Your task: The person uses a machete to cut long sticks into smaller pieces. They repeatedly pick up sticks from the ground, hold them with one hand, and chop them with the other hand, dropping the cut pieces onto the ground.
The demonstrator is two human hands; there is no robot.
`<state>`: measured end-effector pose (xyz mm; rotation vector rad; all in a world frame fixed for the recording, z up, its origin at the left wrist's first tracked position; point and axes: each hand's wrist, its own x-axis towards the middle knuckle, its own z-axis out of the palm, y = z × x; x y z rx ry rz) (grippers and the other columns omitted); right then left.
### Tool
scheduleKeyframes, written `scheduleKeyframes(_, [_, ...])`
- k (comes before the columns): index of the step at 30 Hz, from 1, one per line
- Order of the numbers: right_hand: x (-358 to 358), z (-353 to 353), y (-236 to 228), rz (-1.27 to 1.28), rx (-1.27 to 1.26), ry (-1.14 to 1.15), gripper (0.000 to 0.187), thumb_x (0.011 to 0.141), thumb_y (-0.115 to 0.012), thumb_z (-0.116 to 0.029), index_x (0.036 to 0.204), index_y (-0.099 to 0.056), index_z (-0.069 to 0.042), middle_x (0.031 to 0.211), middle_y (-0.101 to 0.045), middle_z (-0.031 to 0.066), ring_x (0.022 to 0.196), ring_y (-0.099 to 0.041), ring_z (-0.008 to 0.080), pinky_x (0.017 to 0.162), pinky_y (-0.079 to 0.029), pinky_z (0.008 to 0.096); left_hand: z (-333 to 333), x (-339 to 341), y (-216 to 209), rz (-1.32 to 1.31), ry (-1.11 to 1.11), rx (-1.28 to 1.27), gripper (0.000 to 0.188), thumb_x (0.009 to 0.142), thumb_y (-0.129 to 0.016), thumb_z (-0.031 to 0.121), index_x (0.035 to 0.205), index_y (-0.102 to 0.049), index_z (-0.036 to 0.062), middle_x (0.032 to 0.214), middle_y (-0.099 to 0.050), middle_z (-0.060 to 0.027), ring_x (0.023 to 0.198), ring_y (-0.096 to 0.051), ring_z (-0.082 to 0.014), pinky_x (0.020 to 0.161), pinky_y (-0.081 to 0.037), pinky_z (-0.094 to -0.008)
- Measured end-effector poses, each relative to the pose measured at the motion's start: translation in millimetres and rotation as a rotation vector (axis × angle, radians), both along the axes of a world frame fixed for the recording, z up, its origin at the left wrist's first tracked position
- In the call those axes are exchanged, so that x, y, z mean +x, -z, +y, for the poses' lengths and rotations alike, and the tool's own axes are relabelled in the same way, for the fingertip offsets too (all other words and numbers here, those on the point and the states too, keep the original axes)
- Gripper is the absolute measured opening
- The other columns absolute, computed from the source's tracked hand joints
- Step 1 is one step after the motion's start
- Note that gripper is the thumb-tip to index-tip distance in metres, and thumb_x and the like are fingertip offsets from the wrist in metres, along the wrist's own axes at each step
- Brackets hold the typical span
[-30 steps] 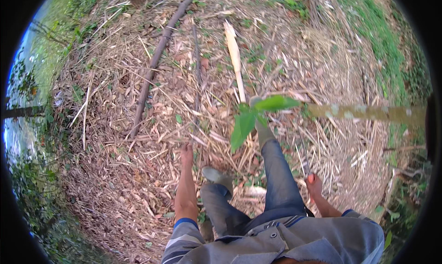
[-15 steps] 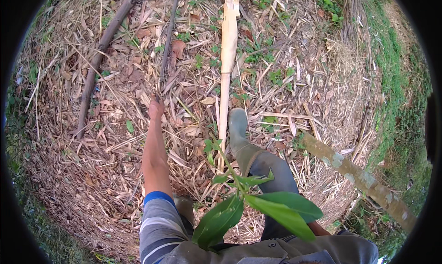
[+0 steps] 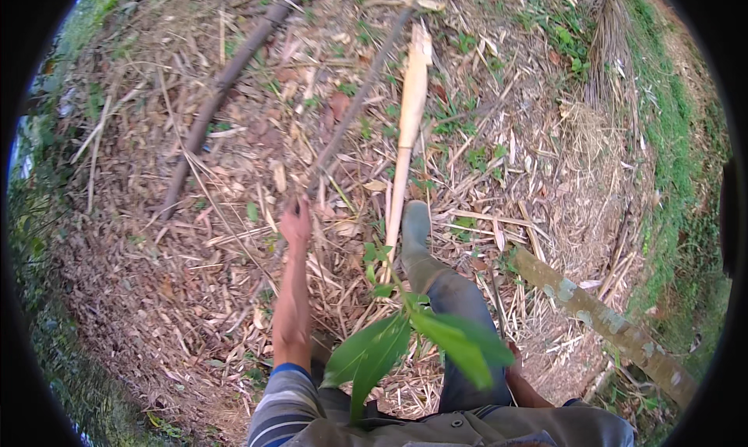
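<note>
My left hand (image 3: 296,225) reaches forward over the littered ground, its fingers closed round the near end of a long thin brown stick (image 3: 351,116). The stick slants away to the far right and looks blurred. My right hand (image 3: 515,360) hangs low beside my right thigh, partly behind a leaf, its fingers mostly hidden. From it a thin dark strip (image 3: 499,299) seems to stick up; its kind is unclear. Between the hands a pale split length of wood (image 3: 413,96) lies on the ground, its near end beside my right boot (image 3: 416,229).
A thick curved branch (image 3: 226,81) lies at the far left. A lichen-spotted trunk (image 3: 608,322) slants in at the right. A leafy green sprig (image 3: 389,338) hangs close in front of me, covering part of my legs. Dry leaves cover the ground; green grass (image 3: 670,174) runs along the right.
The view has shifted and turned slightly. My left hand has moved a little, and the stick has swung its far end to the right. My right hand has come into sight beside the thigh.
</note>
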<state>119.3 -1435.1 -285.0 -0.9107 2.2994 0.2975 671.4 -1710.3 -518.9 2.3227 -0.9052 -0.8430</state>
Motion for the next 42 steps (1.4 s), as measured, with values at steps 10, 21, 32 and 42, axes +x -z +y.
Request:
scheduleKeyframes(10, [166,-251,-112,-0.975,-0.608,0.493,0.025,0.077,-0.064,-0.016,0.097,-0.052,-0.006,0.067,-0.049,0.0021,0.054,-0.05,0.0116,0.047,-0.042,0.0236,96,-7,-272,0.319,-0.119,-0.325,0.038,0.085,-0.058,0.038,0.075,-0.057,0.0012,0.054,-0.045,0.001,0.054,-0.038,-0.0096,0.048,-0.032,-0.0302])
scheduleKeyframes(21, [373,-331,-338,-2.144,-0.589,0.213,0.057,0.075,-0.058,-0.029,0.123,-0.04,-0.002,0.114,-0.05,0.0156,0.104,-0.051,0.0266,0.09,-0.043,0.0406,108,-60,-415,0.344,0.045,-0.626,0.032,0.084,-0.06,0.034,0.098,-0.062,0.0048,0.077,-0.06,-0.008,0.068,-0.055,-0.0168,0.062,-0.044,-0.0323])
scheduleKeyframes(32, [365,-421,-449,-2.058,-0.97,-0.228,0.054,0.069,-0.064,-0.022,0.112,-0.042,0.0,0.084,-0.048,0.0047,0.073,-0.046,0.0154,0.072,-0.041,0.0293,43,-53,-522,-0.009,0.215,-0.653,0.035,0.088,-0.053,0.028,0.119,-0.051,0.0118,0.113,-0.053,-0.0125,0.109,-0.05,-0.0259,0.094,-0.041,-0.04])
scheduleKeyframes(42, [327,-576,-543,-1.661,-1.348,-0.59,0.043,0.075,-0.059,-0.007,0.113,-0.049,0.008,0.084,-0.056,0.0093,0.071,-0.052,0.014,0.067,-0.044,0.0245,172,5,-511,-0.108,0.137,-0.293,0.03,0.087,-0.054,0.025,0.112,-0.057,0.0096,0.106,-0.058,-0.0111,0.093,-0.058,-0.0254,0.08,-0.047,-0.0368])
